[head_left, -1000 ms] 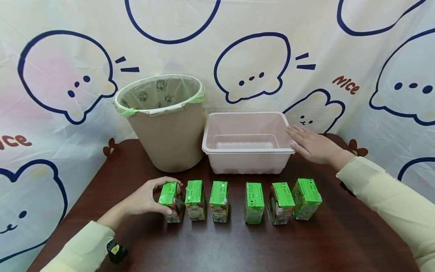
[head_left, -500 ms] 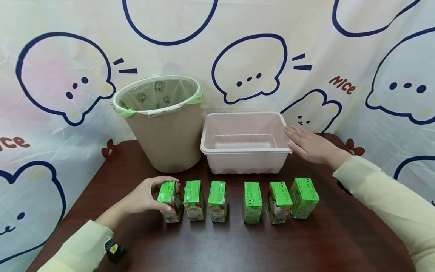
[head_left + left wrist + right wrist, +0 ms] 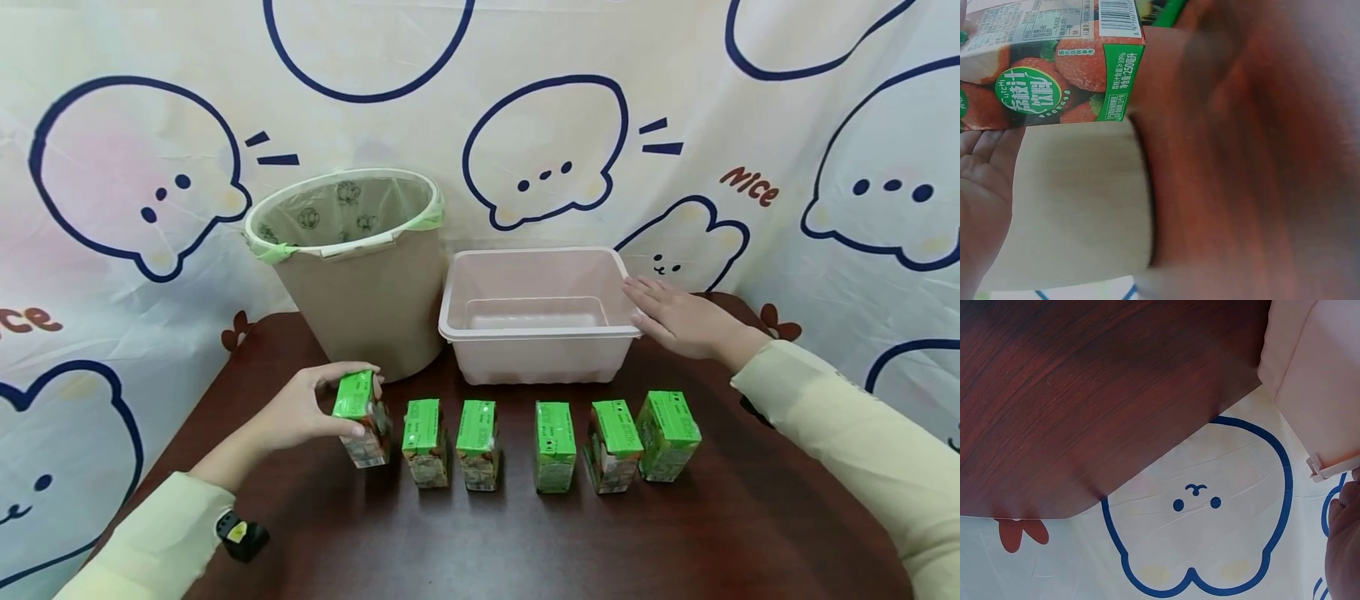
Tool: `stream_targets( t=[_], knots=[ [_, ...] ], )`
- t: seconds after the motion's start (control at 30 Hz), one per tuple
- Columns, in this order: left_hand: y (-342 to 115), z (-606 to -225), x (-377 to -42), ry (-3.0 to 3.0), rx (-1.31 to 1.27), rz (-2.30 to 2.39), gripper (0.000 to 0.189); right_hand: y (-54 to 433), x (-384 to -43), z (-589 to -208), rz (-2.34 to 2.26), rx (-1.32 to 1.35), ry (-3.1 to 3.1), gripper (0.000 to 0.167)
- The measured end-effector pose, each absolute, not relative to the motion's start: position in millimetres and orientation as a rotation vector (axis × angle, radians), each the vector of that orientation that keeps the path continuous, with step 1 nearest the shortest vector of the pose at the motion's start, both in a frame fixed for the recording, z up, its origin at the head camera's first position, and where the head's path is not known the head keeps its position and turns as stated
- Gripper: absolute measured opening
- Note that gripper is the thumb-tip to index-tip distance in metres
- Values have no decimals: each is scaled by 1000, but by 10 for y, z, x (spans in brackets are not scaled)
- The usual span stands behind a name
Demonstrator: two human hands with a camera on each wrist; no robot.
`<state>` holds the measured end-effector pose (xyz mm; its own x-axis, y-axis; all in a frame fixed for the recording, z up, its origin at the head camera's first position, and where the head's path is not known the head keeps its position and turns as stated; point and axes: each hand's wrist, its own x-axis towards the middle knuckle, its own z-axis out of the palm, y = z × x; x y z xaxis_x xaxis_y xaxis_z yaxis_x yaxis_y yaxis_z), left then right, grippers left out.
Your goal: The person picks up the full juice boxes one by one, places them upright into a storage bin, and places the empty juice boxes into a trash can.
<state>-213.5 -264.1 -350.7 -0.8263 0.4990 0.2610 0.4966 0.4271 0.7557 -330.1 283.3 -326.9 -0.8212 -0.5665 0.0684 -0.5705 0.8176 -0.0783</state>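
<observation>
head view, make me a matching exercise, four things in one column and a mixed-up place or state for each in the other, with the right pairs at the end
Column one
1. left hand
2. bin
3. pink tub
4. right hand

Column two
A. lined with a pale green bag
B. fingers outstretched at the pink tub's rim
C. standing between the bin and the right hand
D. holding a green-topped carton

Right pairs: 1-D, 2-A, 3-C, 4-B
</observation>
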Motion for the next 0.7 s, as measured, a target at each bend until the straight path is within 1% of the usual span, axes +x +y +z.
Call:
stream_targets(
  t=[0.33,0.7],
  knots=[
    [-2523,-3145,-2201,2867,938,1295,68,2822,-3303,-3256,145,925,-2963,68],
    [-2272,-2751,-2317,2874,1029,1479,61,2820,-3291,-3229,153,918,-2977,68]
  ],
)
